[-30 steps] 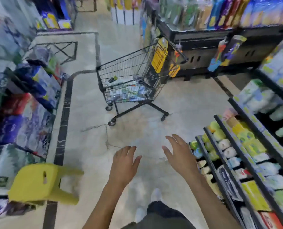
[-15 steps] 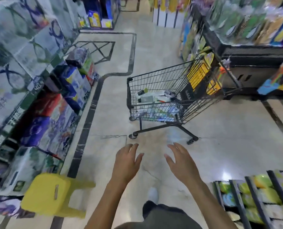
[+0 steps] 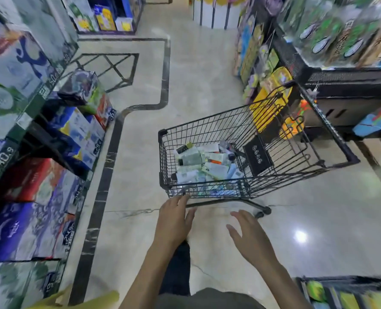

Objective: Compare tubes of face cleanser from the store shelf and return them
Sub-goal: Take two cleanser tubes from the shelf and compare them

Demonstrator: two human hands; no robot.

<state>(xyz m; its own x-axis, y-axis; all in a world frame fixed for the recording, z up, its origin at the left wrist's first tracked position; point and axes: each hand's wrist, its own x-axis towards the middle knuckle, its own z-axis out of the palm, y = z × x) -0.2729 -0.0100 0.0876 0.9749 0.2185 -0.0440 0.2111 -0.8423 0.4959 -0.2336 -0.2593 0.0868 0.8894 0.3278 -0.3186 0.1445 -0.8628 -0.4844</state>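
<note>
A black wire shopping cart [image 3: 162, 157] stands on the aisle floor in front of me. Several tubes and bottles of cleanser [image 3: 204, 162], mostly white and pale green, lie jumbled in its basket. My left hand [image 3: 174, 221] is empty with fingers spread, its fingertips at the cart's near lower corner. My right hand [image 3: 249, 237] is also empty and spread, hovering below the cart's base, apart from it. The product shelf [image 3: 341, 293] shows only at the bottom right corner.
Stacked boxed goods with price tags [image 3: 40, 166] line the left side. A black display stand with hanging packets [image 3: 318, 81] stands at the right behind the cart. A yellow stool [image 3: 91, 298] peeks in at the bottom left. A dark inlaid stripe [image 3: 104, 181] runs along the floor.
My view has swung left, away from the product shelf, and the cart is now much nearer. Both empty hands have moved forward toward the cart's near end.
</note>
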